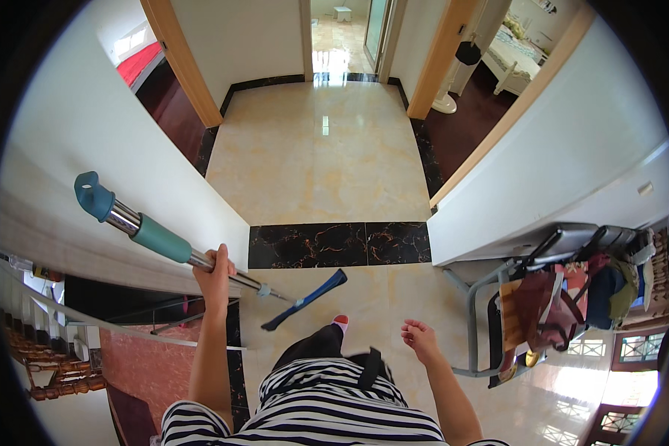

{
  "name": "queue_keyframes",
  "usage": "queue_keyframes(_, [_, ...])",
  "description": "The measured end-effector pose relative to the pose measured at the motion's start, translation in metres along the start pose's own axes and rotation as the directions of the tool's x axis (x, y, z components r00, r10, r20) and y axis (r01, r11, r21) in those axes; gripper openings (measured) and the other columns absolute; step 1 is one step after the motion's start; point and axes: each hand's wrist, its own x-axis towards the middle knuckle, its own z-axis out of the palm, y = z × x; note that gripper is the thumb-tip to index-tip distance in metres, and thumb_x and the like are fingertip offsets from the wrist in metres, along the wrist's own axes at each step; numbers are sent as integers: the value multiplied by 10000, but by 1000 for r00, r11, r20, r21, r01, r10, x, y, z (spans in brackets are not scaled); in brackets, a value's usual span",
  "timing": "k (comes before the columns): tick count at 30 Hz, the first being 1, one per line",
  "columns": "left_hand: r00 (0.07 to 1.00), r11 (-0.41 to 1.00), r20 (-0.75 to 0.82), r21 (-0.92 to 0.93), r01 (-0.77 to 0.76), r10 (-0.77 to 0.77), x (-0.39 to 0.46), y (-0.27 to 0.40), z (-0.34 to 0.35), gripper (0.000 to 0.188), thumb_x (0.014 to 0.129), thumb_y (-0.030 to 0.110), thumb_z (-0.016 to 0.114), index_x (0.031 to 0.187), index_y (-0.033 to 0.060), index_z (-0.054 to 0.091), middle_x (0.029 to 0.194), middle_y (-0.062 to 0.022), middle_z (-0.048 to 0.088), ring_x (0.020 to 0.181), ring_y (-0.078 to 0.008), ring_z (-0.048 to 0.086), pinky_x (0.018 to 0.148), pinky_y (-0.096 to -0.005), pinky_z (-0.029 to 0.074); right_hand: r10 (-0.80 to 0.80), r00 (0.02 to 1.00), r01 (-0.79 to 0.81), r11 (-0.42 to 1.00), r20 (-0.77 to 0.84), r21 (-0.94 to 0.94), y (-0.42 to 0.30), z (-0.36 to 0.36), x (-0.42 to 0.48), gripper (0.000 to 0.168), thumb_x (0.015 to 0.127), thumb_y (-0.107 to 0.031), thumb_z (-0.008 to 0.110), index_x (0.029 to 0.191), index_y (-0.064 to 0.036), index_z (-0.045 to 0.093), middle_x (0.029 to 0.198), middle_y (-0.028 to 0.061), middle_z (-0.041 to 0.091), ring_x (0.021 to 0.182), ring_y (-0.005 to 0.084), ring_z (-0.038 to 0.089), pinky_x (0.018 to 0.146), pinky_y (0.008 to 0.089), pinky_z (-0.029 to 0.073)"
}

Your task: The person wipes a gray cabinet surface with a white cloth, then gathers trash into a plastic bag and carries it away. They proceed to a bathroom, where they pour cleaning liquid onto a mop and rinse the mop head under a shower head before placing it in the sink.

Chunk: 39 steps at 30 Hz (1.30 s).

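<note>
My left hand (214, 276) is wrapped around the metal pole of a flat mop (161, 237), just below its green grip sleeve. The pole slants across the view, its blue-green end cap (95, 198) up at the left. At its low end is a narrow blue mop head (306, 301), over the pale tiles in front of my foot (341, 322); whether it touches the floor I cannot tell. Nothing is in my right hand (420, 339), which hangs at my right side with loosely bent fingers.
A black marble strip (340, 244) crosses the tiled floor (318, 161) ahead. Wooden door frames (181, 61) flank the hallway. To my right stands a metal-framed chair (474, 334) heaped with bags and cloth (557, 312). A curved rail (117, 331) and stair balusters (61, 379) lie left.
</note>
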Motion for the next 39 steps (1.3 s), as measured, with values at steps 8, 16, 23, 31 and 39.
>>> queue_keyframes(8, [995,999,92,-45,-26,30,109,3,142,322,828,107,550,557,60,383,473,-21,418,431,-93,413,443,-231,350,42,999,-44,997,34,56,-121,-22,108,210,815,-90,491,1017,-52,534,869,51,589,701,114,568,630,232,470])
queue_keyframes(16, [981,987,119,30,-156,151,237,16,266,319,852,118,516,576,83,360,477,-9,399,432,-90,395,443,-240,348,-19,995,9,995,103,98,-295,-12,263,176,822,-59,473,986,-54,539,833,46,585,689,118,562,592,233,466])
queue_keyframes(23, [959,970,158,20,-241,235,346,30,356,323,833,165,565,580,68,388,481,-7,402,436,-90,420,444,-237,359,-50,968,49,999,246,8,-438,50,374,177,816,-60,485,984,-49,537,833,39,583,700,114,566,627,247,474])
queue_keyframes(31, [977,982,125,47,-182,175,524,-25,459,250,821,157,582,628,55,462,487,-12,453,416,-77,431,411,-220,363,-8,982,26,995,186,-95,-559,72,514,197,823,-66,481,1013,-38,526,840,53,569,712,124,557,627,245,465])
queue_keyframes(39, [971,990,201,21,-138,131,712,-41,592,246,809,179,598,628,51,493,522,-4,479,442,-65,449,411,-207,362,87,996,-87,996,-28,25,-661,60,608,195,820,-26,453,1001,-41,523,833,72,573,694,149,556,597,268,478])
